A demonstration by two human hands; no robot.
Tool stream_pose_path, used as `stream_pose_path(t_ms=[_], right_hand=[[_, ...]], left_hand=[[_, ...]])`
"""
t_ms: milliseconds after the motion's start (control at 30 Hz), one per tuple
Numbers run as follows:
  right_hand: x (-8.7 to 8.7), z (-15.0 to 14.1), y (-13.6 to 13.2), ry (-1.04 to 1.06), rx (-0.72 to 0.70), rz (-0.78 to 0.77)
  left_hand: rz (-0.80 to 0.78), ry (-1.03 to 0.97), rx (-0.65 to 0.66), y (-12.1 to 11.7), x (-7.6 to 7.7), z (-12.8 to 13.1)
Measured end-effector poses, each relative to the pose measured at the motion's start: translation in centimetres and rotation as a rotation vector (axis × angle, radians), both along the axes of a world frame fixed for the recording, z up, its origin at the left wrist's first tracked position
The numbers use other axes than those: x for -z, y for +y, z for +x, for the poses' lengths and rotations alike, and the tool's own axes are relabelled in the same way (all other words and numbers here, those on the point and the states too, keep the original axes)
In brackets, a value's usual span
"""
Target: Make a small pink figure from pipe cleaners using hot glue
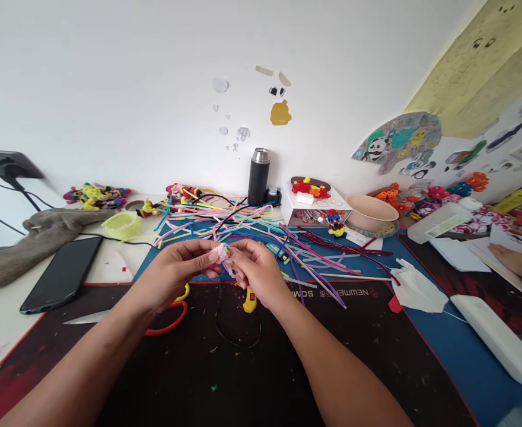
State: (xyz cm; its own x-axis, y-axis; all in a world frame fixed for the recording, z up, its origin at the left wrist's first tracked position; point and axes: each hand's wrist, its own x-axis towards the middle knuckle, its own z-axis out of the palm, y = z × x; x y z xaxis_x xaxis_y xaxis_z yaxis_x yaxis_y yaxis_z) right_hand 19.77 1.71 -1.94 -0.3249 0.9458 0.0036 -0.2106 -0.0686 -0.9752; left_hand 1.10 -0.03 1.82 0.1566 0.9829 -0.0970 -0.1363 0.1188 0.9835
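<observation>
Between my two hands, above the back part of the dark mat [190, 379], is a small pink and white pipe-cleaner figure [222, 254] with an orange spot. My left hand [178, 270] pinches it from the left between thumb and fingers. From the right, my right hand [254, 264] closes its thumb and fingers on it; its lower part is partly hidden by my fingers. Below my left wrist lie red and yellow scissors [172, 325], partly covered by my arm. A yellow utility knife [250, 301] rests on the mat under my right hand.
Behind my hands spreads a pile of coloured pipe cleaners [225, 216]. A black bottle [259, 178], a white box [305, 210] and a beige bowl [372, 212] stand by the wall. Left lies a phone [63, 276]. Another person's hand [519, 261] is over papers at right.
</observation>
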Motion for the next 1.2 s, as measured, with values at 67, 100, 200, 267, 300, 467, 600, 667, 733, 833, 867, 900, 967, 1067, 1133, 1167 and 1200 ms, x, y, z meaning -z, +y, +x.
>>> stream_pose_path(t_ms=[67, 100, 200, 267, 300, 467, 600, 667, 733, 833, 867, 900, 967, 1067, 1133, 1167, 1200], right_hand=[[-0.1, 0.0, 0.0, -0.003, 0.004, 0.014], [-0.2, 0.0, 0.0, -0.003, 0.013, 0.021], [-0.4, 0.0, 0.1, 0.013, 0.067, 0.039], [-0.4, 0.1, 0.1, 0.03, 0.103, 0.046], [-0.4, 0.1, 0.0, 0.036, 0.113, 0.048], [-0.3, 0.0, -0.1, 0.041, 0.067, 0.056], [-0.6, 0.0, -0.3, 0.063, 0.005, 0.025], [-0.7, 0.0, -0.3, 0.088, 0.008, -0.017], [-0.6, 0.1, -0.3, 0.11, 0.018, -0.066], [-0.2, 0.1, -0.2, 0.143, -0.001, -0.102], [0.0, 0.1, -0.2, 0.153, -0.012, -0.102], [0.0, 0.0, -0.1, 0.161, -0.017, -0.1], [0.0, -0.1, -0.1, 0.172, -0.007, -0.1], [-0.1, -0.1, 0.0, 0.169, 0.029, -0.096], [-0.3, -0.2, -0.1, 0.162, 0.04, -0.072], [-0.3, -0.2, -0.2, 0.156, 0.044, -0.05], [-0.4, -0.2, -0.3, 0.148, 0.049, -0.025]], left_hand=[[0.01, 0.032, 0.014, 0.0, 0.0, -0.2], [0.006, 0.046, 0.021, 0.0, -0.1, -0.2], [-0.018, 0.094, 0.039, 0.1, 0.0, -0.2], [-0.019, 0.138, 0.022, 0.2, 0.1, -0.2], [-0.013, 0.158, 0.004, 0.3, 0.2, -0.3], [0.057, 0.15, -0.138, 0.7, 0.8, -0.6], [0.203, 0.235, -0.234, 0.4, 1.1, -0.6], [0.337, 0.341, -0.299, 0.2, 1.2, -0.5], [0.475, 0.466, -0.35, -0.1, 1.3, -0.4], [0.633, 0.607, -0.343, -0.4, 1.4, 0.1], [0.661, 0.625, -0.332, -0.5, 1.5, 0.2], [0.67, 0.627, -0.324, -0.6, 1.5, 0.3], [0.624, 0.586, -0.312, -0.6, 1.4, 0.6], [0.44, 0.403, -0.293, -0.5, 1.2, 0.8], [0.287, 0.224, -0.269, -0.3, 1.0, 0.9], [0.218, 0.128, -0.257, -0.1, 1.0, 0.9], [0.159, 0.034, -0.247, 0.0, 1.0, 1.0]])
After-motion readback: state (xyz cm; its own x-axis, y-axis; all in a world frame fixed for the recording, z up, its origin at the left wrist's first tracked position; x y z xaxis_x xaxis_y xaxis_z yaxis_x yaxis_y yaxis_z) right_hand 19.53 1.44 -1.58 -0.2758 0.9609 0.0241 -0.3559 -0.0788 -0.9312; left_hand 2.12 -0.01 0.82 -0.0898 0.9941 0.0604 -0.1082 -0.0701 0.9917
